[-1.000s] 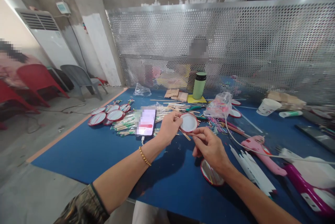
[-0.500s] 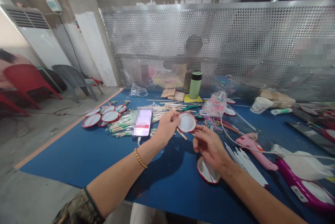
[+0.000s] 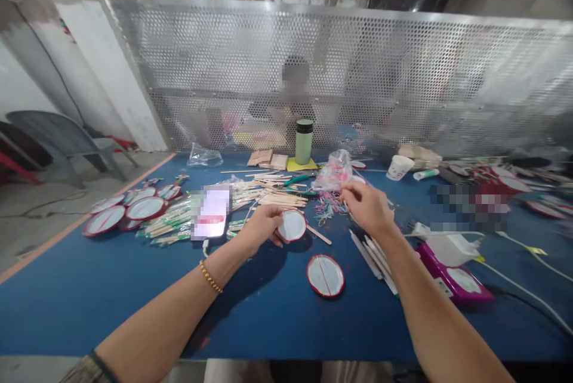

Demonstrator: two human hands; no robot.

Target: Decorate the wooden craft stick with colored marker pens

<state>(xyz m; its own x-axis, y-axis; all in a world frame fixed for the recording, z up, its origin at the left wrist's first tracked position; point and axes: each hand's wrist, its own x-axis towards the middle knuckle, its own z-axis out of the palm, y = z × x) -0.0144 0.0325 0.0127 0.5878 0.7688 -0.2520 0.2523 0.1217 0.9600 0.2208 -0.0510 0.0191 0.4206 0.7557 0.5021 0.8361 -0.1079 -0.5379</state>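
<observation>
My left hand (image 3: 264,226) pinches a small round white disc with a red rim (image 3: 293,225) by its left edge, above the blue table. My right hand (image 3: 367,207) is raised to the right of it, fingers curled together beside a clear plastic bag (image 3: 335,171) and a tangle of coloured strings (image 3: 329,207). Anything between those fingers is too small or hidden to make out. On the table below lies a second red-rimmed disc (image 3: 326,275) with a red line across it. A flat wooden stick (image 3: 319,235) lies just past the held disc.
Several red-rimmed discs (image 3: 145,208) lie at the left, beside wrapped sticks (image 3: 168,222) and a phone (image 3: 212,211) on a cable. Behind are loose wooden sticks (image 3: 282,198) and a green bottle (image 3: 304,143). White sticks (image 3: 373,258), a purple power strip (image 3: 456,281) and a paper cup (image 3: 400,167) are rightward.
My right hand has left the held disc and moved up and right to the bag and strings. My left hand still holds the disc, now lower. The view has turned right.
</observation>
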